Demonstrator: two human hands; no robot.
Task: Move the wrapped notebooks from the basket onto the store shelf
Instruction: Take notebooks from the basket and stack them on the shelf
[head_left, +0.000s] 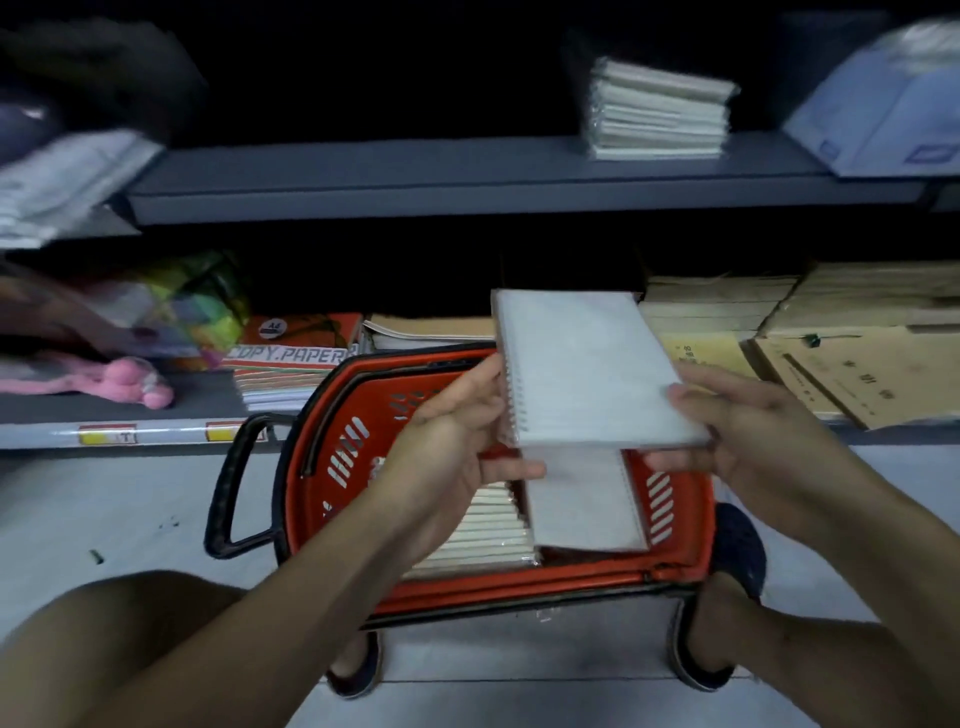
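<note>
A pack of wrapped spiral notebooks, white and flat, is held above the red basket. My left hand grips its spiral edge and my right hand grips its right edge. Inside the basket lie another wrapped notebook and a wrapped stack of cream-edged notebooks. A stack of wrapped notebooks sits on the grey upper shelf, to the right of its middle.
The basket stands on the pale floor between my feet, its black handle folded out to the left. The lower shelf holds copy paper packs, a pink toy and brown cardboard boxes. Blue-white packs lie at upper right.
</note>
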